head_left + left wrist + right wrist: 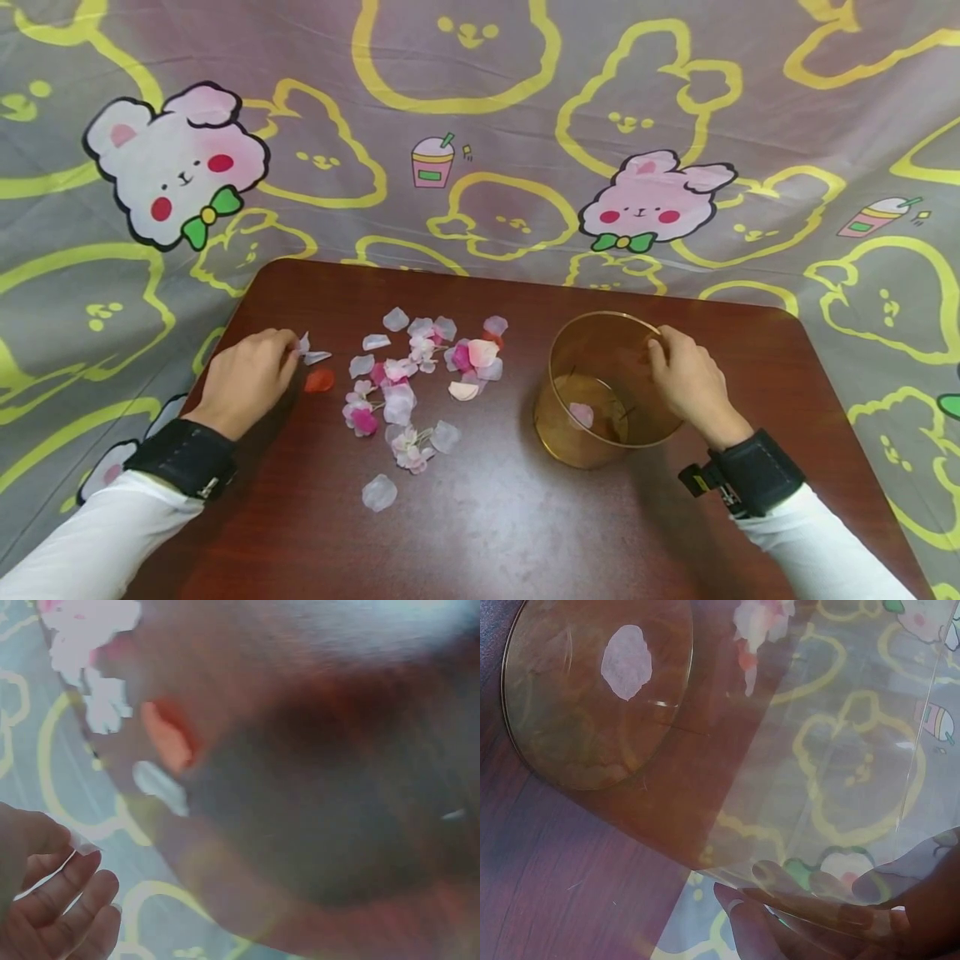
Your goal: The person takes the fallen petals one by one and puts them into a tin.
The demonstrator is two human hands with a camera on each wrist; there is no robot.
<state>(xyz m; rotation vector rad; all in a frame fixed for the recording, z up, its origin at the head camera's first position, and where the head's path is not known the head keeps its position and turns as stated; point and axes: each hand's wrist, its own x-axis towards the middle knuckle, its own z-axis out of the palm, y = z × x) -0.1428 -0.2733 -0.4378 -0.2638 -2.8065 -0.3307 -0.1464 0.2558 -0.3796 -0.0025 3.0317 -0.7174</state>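
My left hand (pixel 251 375) is over the left side of the table, pinching a thin whitish petal (pixel 84 844) between thumb and forefinger. Just beyond those fingertips lies another pale petal (pixel 315 357), with an orange-red petal (pixel 319 381) beside it. My right hand (pixel 693 379) grips the rim of a clear amber bucket (pixel 558 446) on its right side, thumb and fingers on either side of the wall. The bucket leans toward me. One pale pink petal (pixel 581 415) lies on its bottom.
Loose white petals (pixel 400 403) and small pink-and-white flowers (pixel 411 450) are scattered over the left-middle of the brown table (pixel 480 542). A cream petal (pixel 463 390) lies nearest the bucket. Behind the table hangs a printed cloth (pixel 510 142).
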